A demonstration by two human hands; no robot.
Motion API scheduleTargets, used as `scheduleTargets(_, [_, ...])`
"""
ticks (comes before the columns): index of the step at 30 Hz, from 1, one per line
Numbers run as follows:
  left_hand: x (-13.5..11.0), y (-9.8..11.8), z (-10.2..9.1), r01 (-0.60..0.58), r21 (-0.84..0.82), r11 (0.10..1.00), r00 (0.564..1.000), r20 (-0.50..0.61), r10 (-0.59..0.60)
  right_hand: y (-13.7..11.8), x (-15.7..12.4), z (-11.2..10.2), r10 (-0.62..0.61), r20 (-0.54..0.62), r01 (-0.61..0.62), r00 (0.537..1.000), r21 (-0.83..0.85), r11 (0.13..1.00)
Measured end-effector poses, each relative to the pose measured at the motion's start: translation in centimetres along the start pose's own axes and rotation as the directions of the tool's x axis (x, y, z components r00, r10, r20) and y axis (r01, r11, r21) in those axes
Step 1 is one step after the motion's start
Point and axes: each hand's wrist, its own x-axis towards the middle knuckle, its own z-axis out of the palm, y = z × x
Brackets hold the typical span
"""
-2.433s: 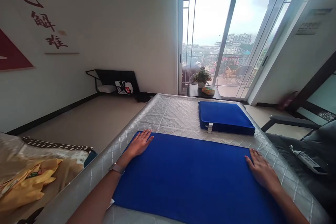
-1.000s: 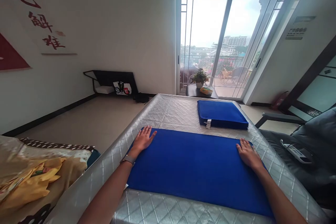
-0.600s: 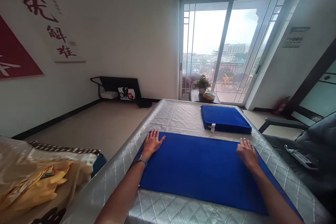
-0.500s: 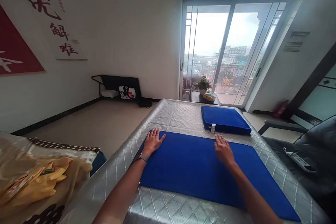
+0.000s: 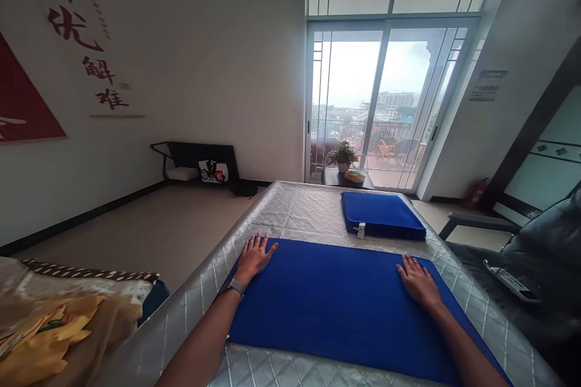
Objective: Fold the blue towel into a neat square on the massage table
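Your left hand and right hand both lie flat and released, palms down, on the far corners of the blue cloth spread across the near end of the quilted silver table.

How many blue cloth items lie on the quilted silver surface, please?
2: a flat blue cloth sheet under left hand and right hand; a folded blue cloth pile beyond, perhaps layered.
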Motion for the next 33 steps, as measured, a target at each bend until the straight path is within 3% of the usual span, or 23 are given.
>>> scheduleTargets(2, [0.0, 0.0, 0.1, 0.013, -0.003, 1.0, 1.0, 0.007, -0.013, 3.2, 0.3, 0.2, 0.082, -0.021, -0.082, 0.996, -0.001, 0.997])
scheduleTargets(4, [0.0, 0.0, 0.1, 0.021, -0.005, 1.0, 1.0, 0.021, -0.021, 4.8, 0.4, 0.3, 0.128, -0.039, -0.128, 0.991, 0.007, 0.992])
scheduleTargets(10, [0.3, -0.1, -1.9, 0.059, 0.02, 0.998, 0.987, 0.149, -0.062, 4.3, -0.1, -0.2, 0.153, -0.033, -0.151, 0.988, 0.068, 0.986])
scheduleTargets(13, [0.8, 1.3, -3.1, 0.105, 0.044, 0.994, 0.981, 0.16, -0.11, 4.2, 0.1, -0.2, 0.154, -0.024, -0.152, 0.988, 0.06, 0.987])
scheduleTargets(16, [0.7, 6.0, -2.9, 0.095, 0.063, 0.993, 0.991, 0.092, -0.101, 4.4, 0.4, 0.2, 0.155, -0.035, -0.153, 0.987, 0.054, 0.987])
scheduleTargets(18, [0.1, 11.0, -2.0, -0.068, 0.036, 0.997, 0.997, 0.03, 0.067, 4.5, 0.5, 0.4, 0.159, -0.047, -0.156, 0.986, 0.056, 0.986])
scheduleTargets(21, [-1.5, 18.4, 0.0, -0.391, -0.072, 0.918, 0.92, 0.006, 0.392, 4.5, 0.5, 0.5, 0.159, -0.048, -0.156, 0.986, 0.06, 0.986])
scheduleTargets(24, [-2.7, 21.8, 1.6, -0.46, -0.145, 0.876, 0.882, 0.038, 0.47, 4.6, 0.5, 0.4, 0.153, -0.044, -0.151, 0.987, 0.057, 0.987])
scheduleTargets(26, [-2.6, 20.9, 2.2, -0.432, -0.157, 0.888, 0.894, 0.058, 0.445, 4.6, 0.4, 0.4, 0.153, -0.04, -0.15, 0.987, 0.057, 0.987])
scheduleTargets(28, [-1.9, 18.0, 2.2, -0.385, -0.151, 0.91, 0.915, 0.067, 0.398, 4.6, 0.4, 0.3, 0.156, -0.039, -0.154, 0.987, 0.053, 0.987])
scheduleTargets(33, [0.5, 6.6, 1.1, -0.198, -0.074, 0.977, 0.974, 0.099, 0.204, 4.5, 0.4, 0.4, 0.161, -0.04, -0.159, 0.986, 0.037, 0.986])
